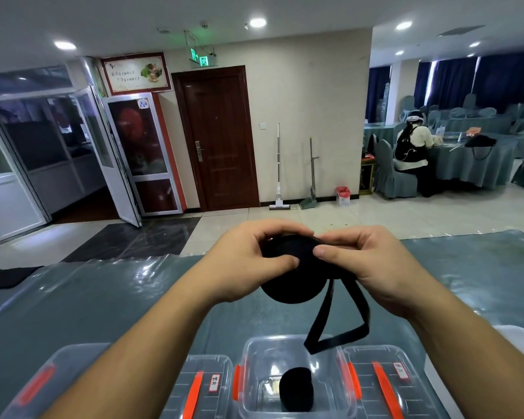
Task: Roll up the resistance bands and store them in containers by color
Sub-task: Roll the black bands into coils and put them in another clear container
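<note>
Nearest the camera stands an open clear container [297, 373] with orange latches, and inside it lies a rolled black band [296, 388]. Just left of this container sits a closed container [194, 388] with an orange strip and a small label on its lid; just right of it sits another lidded container [384, 379] of the same kind, and further left a fourth lid [43, 382] shows at the frame's edge. All stand on the surface [103, 297], which is covered in grey-green cloth under shiny clear film.

Above the open container, both hands hold a black resistance band [291, 267], mostly wound into a thick roll. The left hand [248, 264] has its grip curled round the roll's left side, thumb pressed on the face. The right hand [366, 264] pinches the band at the roll's upper right. A loose loop [336, 322] of the band hangs from the roll down toward the open container's far rim.
</note>
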`<state>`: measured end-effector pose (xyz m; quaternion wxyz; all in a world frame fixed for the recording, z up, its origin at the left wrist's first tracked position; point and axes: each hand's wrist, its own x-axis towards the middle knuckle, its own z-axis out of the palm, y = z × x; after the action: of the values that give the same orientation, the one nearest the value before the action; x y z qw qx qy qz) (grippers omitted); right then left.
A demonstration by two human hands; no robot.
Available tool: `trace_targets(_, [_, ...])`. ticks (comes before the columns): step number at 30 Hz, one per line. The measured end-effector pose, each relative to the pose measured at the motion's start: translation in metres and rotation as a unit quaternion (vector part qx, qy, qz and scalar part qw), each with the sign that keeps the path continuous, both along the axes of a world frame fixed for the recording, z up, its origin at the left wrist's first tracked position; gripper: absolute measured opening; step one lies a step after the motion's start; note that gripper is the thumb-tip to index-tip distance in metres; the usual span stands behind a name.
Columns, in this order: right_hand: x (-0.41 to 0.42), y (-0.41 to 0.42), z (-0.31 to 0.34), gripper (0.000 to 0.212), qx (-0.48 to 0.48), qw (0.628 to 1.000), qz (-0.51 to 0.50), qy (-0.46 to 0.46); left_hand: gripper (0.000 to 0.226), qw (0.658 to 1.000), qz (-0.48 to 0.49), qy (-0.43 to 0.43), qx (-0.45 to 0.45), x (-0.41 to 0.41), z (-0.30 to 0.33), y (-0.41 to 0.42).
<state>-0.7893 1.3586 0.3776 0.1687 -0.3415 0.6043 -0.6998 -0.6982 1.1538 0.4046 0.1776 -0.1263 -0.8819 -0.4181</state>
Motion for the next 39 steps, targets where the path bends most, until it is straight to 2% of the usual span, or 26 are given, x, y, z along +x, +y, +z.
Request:
trace_targets(5, [0.000,-0.001,-0.003,0.029,-0.022,0.999,-0.009,-0.026,0.044,0.996,0.034,0.044,0.066,-0.005,-0.006,0.000])
trace_targets(7, [-0.001,-0.001,-0.002,0.027,-0.024,0.999,-0.009,-0.025,0.044,0.996,0.030,0.037,0.076,-0.004,-0.009,0.001])
trace_targets(11, [0.000,-0.004,-0.003,0.020,0.005,1.000,-0.010,-0.002,0.049,0.998,-0.006,0.017,-0.054,-0.001,-0.002,-0.002])
trace_targets(12, [0.001,-0.005,-0.004,0.021,0.004,1.000,-0.005,-0.005,0.047,0.998,-0.005,0.015,-0.060,-0.001,0.000,-0.003])
trace_targets(18, [0.003,-0.003,-0.011,0.030,-0.037,0.998,0.014,-0.042,0.042,0.991,0.006,0.057,0.125,-0.006,-0.013,-0.008])
trace_targets(21, [0.002,-0.003,-0.009,0.031,-0.023,0.999,0.005,-0.026,0.042,0.994,-0.006,0.032,0.107,-0.003,-0.014,-0.007])
trace_targets(24, [0.001,-0.002,-0.008,0.027,-0.006,1.000,0.012,-0.010,0.046,1.000,-0.014,0.008,-0.001,-0.002,-0.006,-0.006])
trace_targets(25, [0.000,-0.002,-0.008,0.026,-0.008,1.000,0.014,-0.011,0.044,1.000,-0.016,0.006,0.001,-0.003,-0.005,-0.006])
trace_targets(30, [0.000,-0.003,-0.009,0.026,-0.036,0.999,0.015,-0.025,0.038,0.991,-0.005,0.025,0.134,-0.005,-0.012,-0.002])
trace_targets(32, [-0.001,-0.002,-0.010,0.022,-0.029,0.999,0.012,-0.009,0.039,0.994,0.004,0.022,0.105,-0.004,-0.013,-0.002])
trace_targets(35, [-0.002,-0.002,-0.010,0.020,-0.004,1.000,0.011,0.026,0.044,1.000,0.002,0.010,-0.030,-0.001,-0.007,-0.002])
trace_targets(36, [-0.002,-0.003,-0.010,0.020,-0.002,1.000,0.010,0.026,0.045,0.999,0.003,0.014,-0.046,0.000,-0.004,-0.003])
trace_targets(39, [-0.002,-0.003,-0.011,0.021,-0.010,1.000,0.013,0.013,0.043,0.999,0.021,0.032,-0.010,-0.001,-0.005,-0.004])
